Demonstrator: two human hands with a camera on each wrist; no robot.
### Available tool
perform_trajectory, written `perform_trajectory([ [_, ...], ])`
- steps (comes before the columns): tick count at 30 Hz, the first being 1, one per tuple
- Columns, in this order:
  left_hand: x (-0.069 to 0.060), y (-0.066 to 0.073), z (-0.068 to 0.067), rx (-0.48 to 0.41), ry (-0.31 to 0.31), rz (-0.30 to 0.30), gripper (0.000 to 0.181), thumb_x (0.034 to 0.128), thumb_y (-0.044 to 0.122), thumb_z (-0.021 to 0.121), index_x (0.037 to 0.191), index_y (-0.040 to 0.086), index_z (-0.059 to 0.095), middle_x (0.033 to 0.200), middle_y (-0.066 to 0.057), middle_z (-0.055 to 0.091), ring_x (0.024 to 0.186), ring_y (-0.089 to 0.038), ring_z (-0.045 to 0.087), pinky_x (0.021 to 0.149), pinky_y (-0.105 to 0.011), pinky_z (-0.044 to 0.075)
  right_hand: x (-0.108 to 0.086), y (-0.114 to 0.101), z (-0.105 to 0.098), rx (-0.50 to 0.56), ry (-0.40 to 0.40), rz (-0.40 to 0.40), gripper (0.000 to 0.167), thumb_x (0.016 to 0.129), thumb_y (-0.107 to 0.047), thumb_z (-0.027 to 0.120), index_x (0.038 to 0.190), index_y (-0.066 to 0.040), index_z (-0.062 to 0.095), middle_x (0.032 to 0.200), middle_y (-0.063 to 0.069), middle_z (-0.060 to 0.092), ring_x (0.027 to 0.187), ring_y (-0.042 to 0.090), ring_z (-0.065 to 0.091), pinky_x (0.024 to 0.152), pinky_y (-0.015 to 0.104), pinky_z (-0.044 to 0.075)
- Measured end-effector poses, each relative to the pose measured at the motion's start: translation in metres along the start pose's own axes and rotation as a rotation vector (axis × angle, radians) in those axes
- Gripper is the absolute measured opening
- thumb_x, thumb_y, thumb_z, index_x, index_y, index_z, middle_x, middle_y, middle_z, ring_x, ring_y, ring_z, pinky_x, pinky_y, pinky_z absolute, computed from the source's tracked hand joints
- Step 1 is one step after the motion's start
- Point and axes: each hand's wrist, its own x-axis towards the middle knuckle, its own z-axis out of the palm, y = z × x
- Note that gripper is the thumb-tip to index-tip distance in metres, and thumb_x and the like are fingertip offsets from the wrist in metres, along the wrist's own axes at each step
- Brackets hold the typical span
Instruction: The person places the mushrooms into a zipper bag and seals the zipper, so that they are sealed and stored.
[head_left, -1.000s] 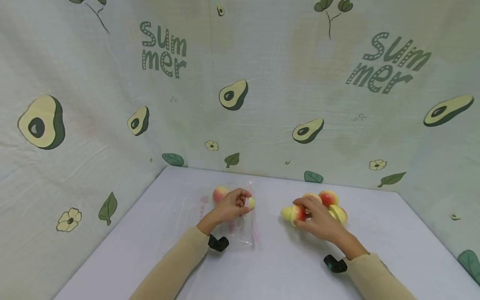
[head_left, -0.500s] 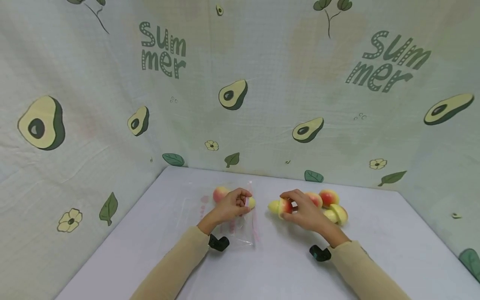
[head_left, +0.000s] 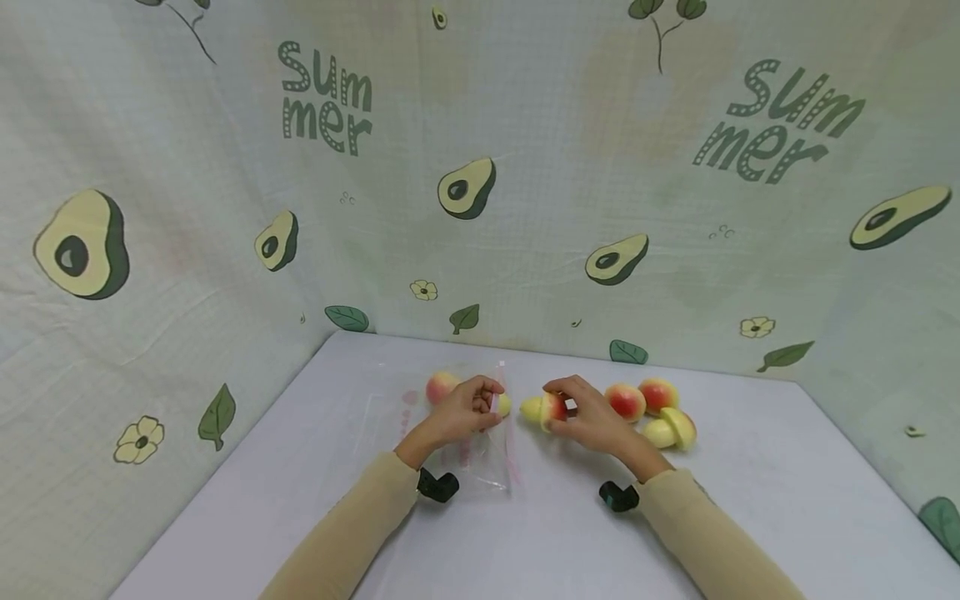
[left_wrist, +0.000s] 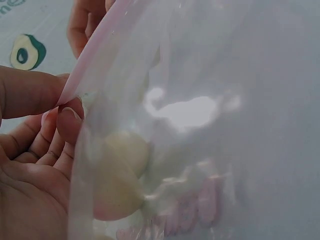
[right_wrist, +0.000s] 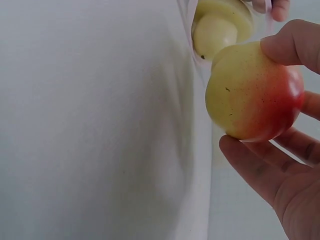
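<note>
Mushroom-shaped toy (head_left: 543, 412), gripped by its cap in the right hand (head_left: 590, 417), has travelled left, away from the three similar toys (head_left: 626, 402) on the table (head_left: 570, 542), and is now just beside the clear bag (head_left: 483, 467), stem foremost. The left hand (head_left: 459, 410) pinches the bag's pink edge, which leaves the toy and the bag's mouth seemingly well lined up.
</note>
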Motion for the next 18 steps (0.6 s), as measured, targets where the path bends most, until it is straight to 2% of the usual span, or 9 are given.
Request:
perform_trajectory([
  [5,0.0,0.001,0.0,-0.004,-0.011,-0.007,0.043,0.0842,-0.007,0.067,0.123,-0.009,0.048,0.083,-0.006,0.047,0.064,-0.012,0.046,0.055,-0.022,0.042,0.004,0.001,0.004,0.011,0.008,-0.011,0.049,0.078,-0.01,0.075,0.123,-0.004,0.057,0.114,0.004,0.054,0.097,0.018,0.053,0.084,0.031,0.053],
  [11,-0.002,0.009,0.001,-0.009,-0.024,0.003,0.042,0.0834,-0.011,0.064,0.121,-0.013,0.046,0.083,-0.011,0.047,0.065,-0.015,0.045,0.055,-0.022,0.042,0.009,0.003,0.007,0.018,0.012,-0.013,0.049,0.078,-0.009,0.075,0.123,-0.001,0.057,0.112,0.006,0.054,0.099,0.022,0.055,0.083,0.031,0.053],
  [18,-0.002,0.005,0.002,0.006,-0.011,0.017,0.041,0.0833,-0.009,0.065,0.121,-0.01,0.048,0.082,-0.004,0.046,0.065,-0.011,0.046,0.055,-0.02,0.043,0.015,0.008,0.011,0.028,-0.002,-0.002,0.051,0.076,-0.009,0.075,0.124,0.0,0.057,0.113,0.007,0.055,0.102,0.025,0.055,0.082,0.028,0.053],
])
